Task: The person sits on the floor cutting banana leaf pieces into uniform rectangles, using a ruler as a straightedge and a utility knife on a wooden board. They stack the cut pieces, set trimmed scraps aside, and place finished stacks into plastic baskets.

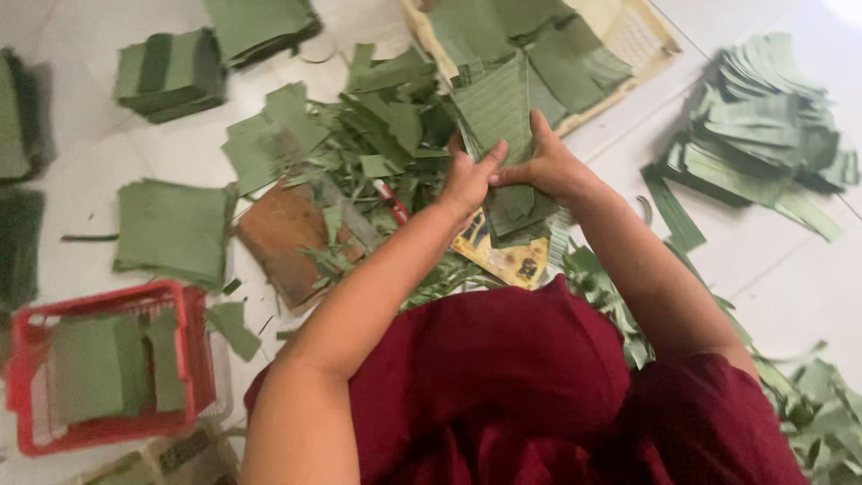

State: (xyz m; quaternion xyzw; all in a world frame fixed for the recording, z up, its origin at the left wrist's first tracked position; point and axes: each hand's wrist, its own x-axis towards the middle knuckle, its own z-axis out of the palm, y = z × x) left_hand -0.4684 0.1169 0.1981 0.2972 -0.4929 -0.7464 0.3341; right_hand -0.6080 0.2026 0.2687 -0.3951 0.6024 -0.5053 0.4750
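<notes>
- The left hand (467, 180) and the right hand (548, 166) met over the middle of the white tiled floor (790, 287), both closed around one stack of cut green leaf pieces (498, 117).
- The left hand's fingers (489, 162) curled round the stack's left edge; the right hand clamped it from the right, thumb across the front. Neither hand was spread.
- The stack stood nearly upright between the hands, its long axis running away from the person toward the far edge of the floor, its upper half fanning above the fingers and its lower end (516, 211) hanging below the palms.
- Both hands sat equally close to it, touching it from opposite sides.
- Just beyond the stack lay a pale tray (646, 36) holding more leaf squares.
- Below the hands a heap of leaf trimmings (377, 135) covered the floor, with a brown board (278, 238), a red-handled tool (391, 199) and a yellow printed packet (507, 260) among it.
- Toward the near left corner a red basket (27, 359) held folded leaves; a flat pile of squares (175, 229) lay beside it.
- Well apart, near the right edge, lay a loose pile of leaf strips (763, 126).
</notes>
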